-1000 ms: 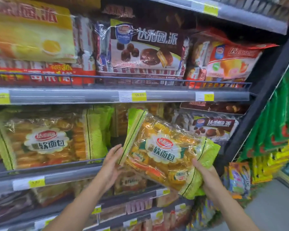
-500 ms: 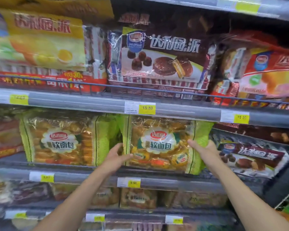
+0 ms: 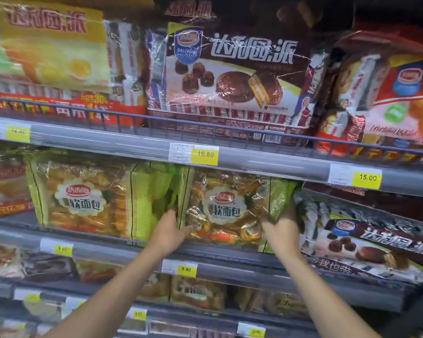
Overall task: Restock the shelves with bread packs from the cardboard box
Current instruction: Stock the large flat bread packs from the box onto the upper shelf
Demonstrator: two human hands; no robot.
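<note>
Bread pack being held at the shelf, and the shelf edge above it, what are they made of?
Bread pack: thin glossy plastic film, probably; it crinkles, glints, shows rolls through clear panels. Shelf edge: grey, smooth, semi-gloss, with streaky reflections; plastic strip or metal, cannot tell.

The bread pack (image 3: 226, 208) is clear and shiny, with green ends, a white label and golden buns inside. It stands upright just above the 9.90 price tag (image 3: 186, 269). A twin bread pack (image 3: 83, 201) stands up and left of that tag.

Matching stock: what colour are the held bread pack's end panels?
Light green on the bread pack, head view.
</note>
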